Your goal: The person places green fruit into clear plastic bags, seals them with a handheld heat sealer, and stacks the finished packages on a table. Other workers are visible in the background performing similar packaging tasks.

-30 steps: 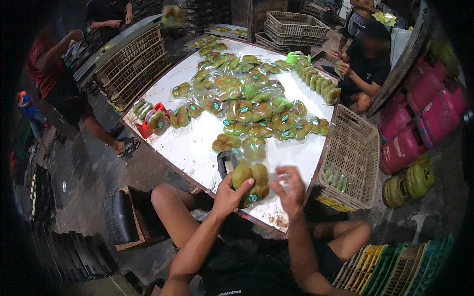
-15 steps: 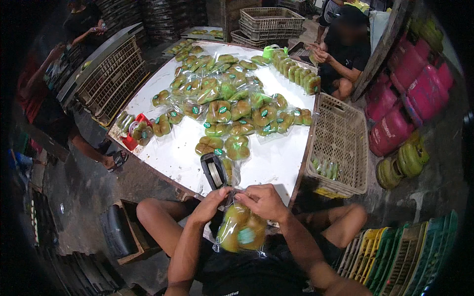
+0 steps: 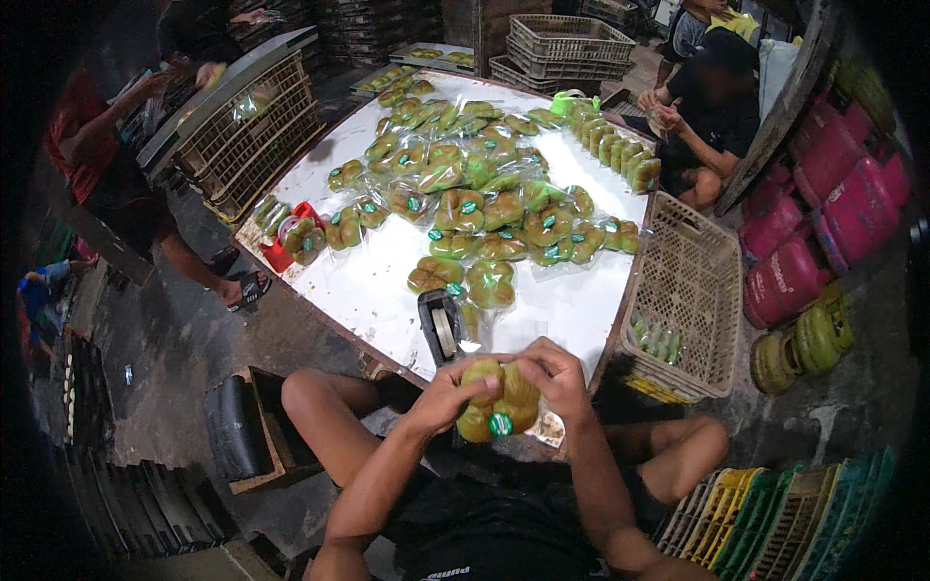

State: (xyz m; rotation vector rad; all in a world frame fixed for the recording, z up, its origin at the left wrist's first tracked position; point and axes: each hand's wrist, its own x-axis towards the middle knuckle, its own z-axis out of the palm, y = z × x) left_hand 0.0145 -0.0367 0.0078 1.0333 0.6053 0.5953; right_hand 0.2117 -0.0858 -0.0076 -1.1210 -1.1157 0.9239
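Between my hands, over my lap at the table's near edge, is a bagged bread bun point(image 3: 500, 405), brown-green and lobed, in clear plastic with a round green sticker. My left hand point(image 3: 449, 399) grips its left side, the thumb lying across the bread. At the upper right, my right hand point(image 3: 560, 380) has its fingers closed on the bag's edge. Just beyond my left hand, a black tape dispenser point(image 3: 442, 325) stands on the white table point(image 3: 358, 324). More bagged buns point(image 3: 491, 284) lie behind the dispenser, heaped toward the far side.
A row of buns point(image 3: 615, 150) lines the table's right edge, beside a beige plastic crate point(image 3: 693, 290). Pink gas cylinders point(image 3: 790, 281) stand farther right. A red holder point(image 3: 278, 254) sits at the left corner. Other people are at the left and far right; stacked crates point(image 3: 765, 513) stand lower right.
My hands have shifted from the bag's gathered neck to the bun's side and upper edge. The bun is now raised, its sticker plainly visible. The whole view has swung slightly left.
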